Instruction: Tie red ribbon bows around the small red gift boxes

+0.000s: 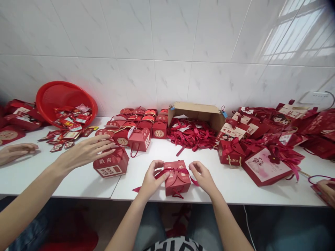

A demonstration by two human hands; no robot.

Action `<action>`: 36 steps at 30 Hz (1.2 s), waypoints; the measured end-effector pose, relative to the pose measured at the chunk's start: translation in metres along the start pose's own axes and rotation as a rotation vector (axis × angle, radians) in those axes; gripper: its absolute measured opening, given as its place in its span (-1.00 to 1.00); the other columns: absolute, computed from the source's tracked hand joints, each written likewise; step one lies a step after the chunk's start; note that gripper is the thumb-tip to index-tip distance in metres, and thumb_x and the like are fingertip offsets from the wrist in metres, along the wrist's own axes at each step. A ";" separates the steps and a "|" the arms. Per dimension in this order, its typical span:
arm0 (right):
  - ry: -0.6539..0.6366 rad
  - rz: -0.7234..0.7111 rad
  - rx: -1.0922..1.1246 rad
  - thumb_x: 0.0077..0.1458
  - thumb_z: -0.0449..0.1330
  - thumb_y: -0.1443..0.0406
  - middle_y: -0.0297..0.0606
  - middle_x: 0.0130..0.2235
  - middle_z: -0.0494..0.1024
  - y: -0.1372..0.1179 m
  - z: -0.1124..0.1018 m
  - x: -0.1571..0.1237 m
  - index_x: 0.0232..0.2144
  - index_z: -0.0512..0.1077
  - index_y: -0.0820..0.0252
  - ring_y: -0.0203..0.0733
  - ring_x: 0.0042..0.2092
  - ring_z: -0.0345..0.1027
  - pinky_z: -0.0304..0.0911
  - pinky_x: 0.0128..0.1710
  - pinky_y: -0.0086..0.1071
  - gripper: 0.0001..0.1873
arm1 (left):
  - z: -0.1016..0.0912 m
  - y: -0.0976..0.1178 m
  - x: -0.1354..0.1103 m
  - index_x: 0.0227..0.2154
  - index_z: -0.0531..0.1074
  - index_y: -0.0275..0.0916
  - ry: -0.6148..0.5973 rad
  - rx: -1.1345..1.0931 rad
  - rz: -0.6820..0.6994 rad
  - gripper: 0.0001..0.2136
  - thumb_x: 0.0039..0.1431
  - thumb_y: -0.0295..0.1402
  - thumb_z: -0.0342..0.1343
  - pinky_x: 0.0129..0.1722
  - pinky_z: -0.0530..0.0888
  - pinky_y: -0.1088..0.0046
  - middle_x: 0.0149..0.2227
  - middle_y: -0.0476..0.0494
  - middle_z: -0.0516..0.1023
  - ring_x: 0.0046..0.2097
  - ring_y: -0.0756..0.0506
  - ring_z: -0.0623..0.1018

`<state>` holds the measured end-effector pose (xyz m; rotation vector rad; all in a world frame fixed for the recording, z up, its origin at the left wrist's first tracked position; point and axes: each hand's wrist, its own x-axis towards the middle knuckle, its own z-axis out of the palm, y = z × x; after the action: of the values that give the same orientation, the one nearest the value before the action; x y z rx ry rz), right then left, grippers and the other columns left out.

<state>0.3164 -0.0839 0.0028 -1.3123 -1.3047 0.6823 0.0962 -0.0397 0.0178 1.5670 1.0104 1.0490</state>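
Note:
A small red gift box (177, 178) with a red ribbon (175, 170) across its top stands on the white table (230, 181) at its front edge. My left hand (153, 179) pinches the ribbon at the box's left side. My right hand (202, 176) pinches the ribbon end at the right side. Both hands have their fingers closed on the ribbon.
A co-worker's hand (83, 151) reaches over another red box (111, 164) at the left; a second hand (15, 151) rests farther left. Finished boxes (138, 129), a cardboard carton (196, 113) spilling ribbons, a red basin (64, 101) of sweets and red bags (264, 164) line the wall.

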 end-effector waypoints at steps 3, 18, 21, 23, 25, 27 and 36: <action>-0.065 0.039 0.020 -0.03 0.14 -0.08 -0.37 -0.56 0.35 0.001 0.011 0.000 -0.53 0.36 0.17 -0.26 -0.48 0.23 0.19 -0.49 -0.41 -0.57 | 0.003 -0.003 0.002 -0.19 0.25 -0.19 -0.001 0.054 -0.056 -0.62 -0.06 -0.28 0.22 -0.22 0.43 0.42 -0.12 -0.13 0.33 -0.13 -0.08 0.42; -0.230 0.349 0.166 -0.09 0.24 -0.04 -0.50 -0.72 0.09 0.010 -0.004 0.004 -0.74 0.16 0.20 -0.45 -0.63 -0.14 -0.22 -0.62 -0.46 -0.47 | -0.014 -0.004 0.010 -0.69 0.11 -0.23 -0.142 0.121 -0.135 -0.57 0.00 -0.02 0.08 -0.50 0.13 0.53 -0.63 0.11 0.06 -0.53 0.06 0.13; -0.322 0.444 0.390 -0.05 0.22 -0.03 -0.44 -0.67 0.24 0.012 -0.009 0.003 -0.67 0.25 0.22 -0.48 -0.66 -0.12 -0.25 -0.66 -0.48 -0.52 | -0.016 -0.005 0.010 -0.69 0.16 -0.25 -0.156 0.129 -0.135 -0.60 0.02 -0.06 0.09 -0.49 0.15 0.53 -0.63 0.09 0.12 -0.53 0.06 0.17; -0.363 0.459 0.539 -0.02 0.23 0.01 -0.37 -0.59 0.34 0.010 -0.014 0.001 -0.59 0.34 0.24 -0.46 -0.64 0.00 -0.17 -0.65 -0.50 -0.58 | -0.017 -0.005 0.009 -0.67 0.19 -0.26 -0.179 0.172 -0.118 -0.63 0.02 -0.10 0.10 -0.49 0.18 0.53 -0.62 0.08 0.17 -0.52 0.05 0.20; -0.382 0.410 0.619 -0.02 0.26 0.07 -0.34 -0.55 0.36 0.005 -0.019 -0.001 -0.50 0.42 0.25 -0.40 -0.57 0.13 -0.02 -0.61 -0.49 -0.67 | -0.018 -0.002 0.009 -0.63 0.23 -0.25 -0.174 0.229 -0.085 -0.68 0.01 -0.14 0.12 -0.48 0.22 0.53 -0.59 0.07 0.23 -0.50 0.04 0.25; -0.405 0.336 0.641 -0.03 0.29 0.13 -0.33 -0.53 0.37 -0.003 -0.020 0.000 -0.41 0.48 0.24 -0.35 -0.52 0.20 0.13 -0.52 -0.45 -0.73 | -0.019 0.003 0.008 -0.54 0.29 -0.24 -0.129 0.293 -0.037 -0.77 0.00 -0.20 0.14 -0.44 0.28 0.52 -0.53 0.04 0.31 -0.46 0.01 0.31; -0.387 0.190 0.500 -0.04 0.30 0.18 -0.30 -0.41 0.52 -0.037 0.001 0.009 -0.24 0.46 0.18 -0.33 -0.46 0.34 0.28 -0.40 -0.40 -0.71 | 0.013 0.045 0.012 -0.23 0.43 -0.22 -0.176 0.263 0.207 -0.78 0.04 -0.30 0.16 -0.12 0.42 0.37 -0.25 -0.12 0.54 -0.19 -0.09 0.52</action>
<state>0.3070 -0.0832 0.0399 -0.9230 -1.2047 1.3513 0.1179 -0.0402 0.0612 1.9768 0.9063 0.9232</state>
